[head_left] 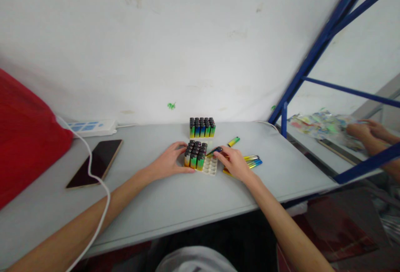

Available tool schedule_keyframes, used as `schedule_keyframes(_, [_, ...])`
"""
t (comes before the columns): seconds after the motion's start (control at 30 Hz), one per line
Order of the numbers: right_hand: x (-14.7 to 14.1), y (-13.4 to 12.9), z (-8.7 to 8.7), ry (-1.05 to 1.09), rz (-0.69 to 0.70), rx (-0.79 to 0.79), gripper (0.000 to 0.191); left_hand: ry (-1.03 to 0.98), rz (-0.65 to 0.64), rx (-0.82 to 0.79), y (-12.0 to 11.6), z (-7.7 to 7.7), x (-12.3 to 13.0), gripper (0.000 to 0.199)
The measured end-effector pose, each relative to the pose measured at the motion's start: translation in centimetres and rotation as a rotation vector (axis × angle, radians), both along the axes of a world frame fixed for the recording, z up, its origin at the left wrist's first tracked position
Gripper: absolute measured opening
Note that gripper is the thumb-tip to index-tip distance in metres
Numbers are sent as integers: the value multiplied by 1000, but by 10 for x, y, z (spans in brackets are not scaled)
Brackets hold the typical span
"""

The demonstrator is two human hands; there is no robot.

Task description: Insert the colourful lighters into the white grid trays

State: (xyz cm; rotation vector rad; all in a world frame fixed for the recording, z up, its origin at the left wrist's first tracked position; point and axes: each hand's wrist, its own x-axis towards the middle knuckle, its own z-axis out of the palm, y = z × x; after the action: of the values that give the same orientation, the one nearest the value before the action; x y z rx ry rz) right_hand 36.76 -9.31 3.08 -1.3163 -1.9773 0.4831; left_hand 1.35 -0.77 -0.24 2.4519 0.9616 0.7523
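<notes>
Several lighters with black tops [193, 155] stand upright in the left part of a white tray [210, 166], whose round slots show on the right. My left hand [170, 161] rests at the left side of this group, thumb and fingers spread around it. My right hand [234, 161] pinches one lighter [214, 151] by its dark end, tilted over the tray's right part. Beside that hand, loose yellow and blue lighters [254, 162] lie on the table, and a green-yellow lighter [233, 141] lies farther back. A full block of upright lighters [202, 127] stands behind the tray.
On the grey table [140, 209], a phone [95, 163] and a power strip [93, 127] are at the left, with a white cable [90, 163] hanging across. A red bag [28, 134] sits far left. Blue metal bars [312, 61] rise at the right; another person's hands [368, 132] are beyond.
</notes>
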Motion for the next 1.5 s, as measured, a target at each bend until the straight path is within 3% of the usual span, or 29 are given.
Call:
schedule_keyframes(0.27, [-5,11,-9,-132,-29,108,47,17,-59,34,-5,2,4,87])
schedule_keyframes(0.5, [-8,3,-8,-222,55,115,37,27,-58,53,-6,1,3,88])
schedule_keyframes(0.6, [6,0,3,-147,50,124,27,32,-60,62,-8,5,5,89])
schedule_keyframes(0.7, [32,2,17,-86,20,91,29,31,-52,57,-10,8,7,93])
schedule_keyframes(0.97, [100,-4,44,-156,-63,-66,14,25,30,99,-8,7,7,92])
schedule_keyframes(1.23, [107,-9,51,-211,-102,-182,6,42,65,126,-4,6,2,91])
schedule_keyframes(1.5, [130,-18,64,-193,-179,-134,12,35,69,127,-4,3,2,90])
